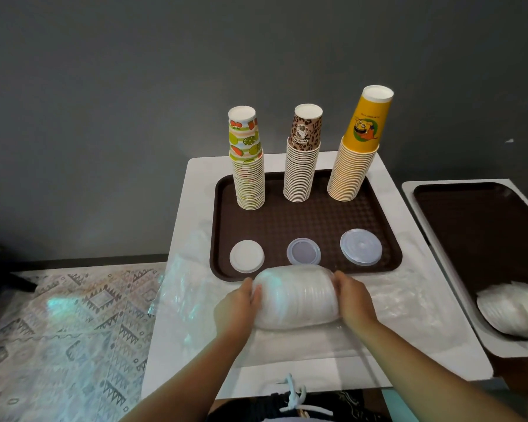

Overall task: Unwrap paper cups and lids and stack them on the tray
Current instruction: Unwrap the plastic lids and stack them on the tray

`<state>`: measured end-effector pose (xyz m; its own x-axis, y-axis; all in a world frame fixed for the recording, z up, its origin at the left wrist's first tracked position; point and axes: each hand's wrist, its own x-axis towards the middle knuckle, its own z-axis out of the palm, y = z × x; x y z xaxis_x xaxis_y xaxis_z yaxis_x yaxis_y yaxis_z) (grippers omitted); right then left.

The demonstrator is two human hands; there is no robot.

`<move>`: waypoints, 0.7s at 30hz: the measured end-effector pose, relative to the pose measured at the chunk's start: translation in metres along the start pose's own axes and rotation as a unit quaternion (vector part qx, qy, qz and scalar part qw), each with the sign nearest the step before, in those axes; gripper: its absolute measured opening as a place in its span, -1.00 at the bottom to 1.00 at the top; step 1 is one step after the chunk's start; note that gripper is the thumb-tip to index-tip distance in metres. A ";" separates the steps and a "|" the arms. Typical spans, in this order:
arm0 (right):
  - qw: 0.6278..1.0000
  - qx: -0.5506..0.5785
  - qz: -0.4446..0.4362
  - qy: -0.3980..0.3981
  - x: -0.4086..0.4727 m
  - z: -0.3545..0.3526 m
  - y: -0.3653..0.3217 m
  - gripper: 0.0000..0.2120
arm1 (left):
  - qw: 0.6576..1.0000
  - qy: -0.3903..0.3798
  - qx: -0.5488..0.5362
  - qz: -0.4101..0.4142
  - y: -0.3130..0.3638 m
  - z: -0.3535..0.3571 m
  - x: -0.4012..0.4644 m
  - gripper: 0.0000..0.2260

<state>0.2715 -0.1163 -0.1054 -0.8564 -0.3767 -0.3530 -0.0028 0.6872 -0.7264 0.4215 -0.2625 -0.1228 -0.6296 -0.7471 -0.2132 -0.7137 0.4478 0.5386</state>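
A roll of clear lids [296, 296] lies on its side on the white table, just in front of the brown tray [317, 220]. My left hand [237, 306] grips its left end and my right hand [352, 296] grips its right end. On the tray's far side stand three upside-down cup stacks: fruit-print [248, 166], leopard-print [302, 159] and yellow [358, 150]. Along its near side lie a white lid [246, 256], a small clear lid [304, 252] and a larger clear lid [361, 247].
Loose clear plastic wrap [183, 287] is spread over the table's left edge and under the lids. A second brown tray [482, 220] sits on a table to the right, with a wrapped white bundle [512, 309] on it. Patterned floor lies to the left.
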 end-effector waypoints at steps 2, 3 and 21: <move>0.999 0.015 0.042 0.002 0.004 0.001 0.003 -0.70 | 0.999 -0.005 0.037 0.014 0.000 -0.002 0.002 -0.76; 0.998 0.012 0.056 0.001 0.006 0.003 0.006 -0.71 | 0.998 -0.007 0.055 0.022 0.000 -0.003 0.002 -0.79; 0.869 -0.126 -0.422 -0.226 -0.005 -0.033 -0.011 -0.48 | 0.923 0.039 -0.057 0.379 0.027 -0.005 -0.017 -0.49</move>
<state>0.2582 -0.1018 -0.0758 -0.2044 -0.9789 0.0056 -0.6937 0.1408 -0.7064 0.4147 -0.2403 -0.1011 -0.9080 -0.2743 0.3167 -0.0370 0.8055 0.5914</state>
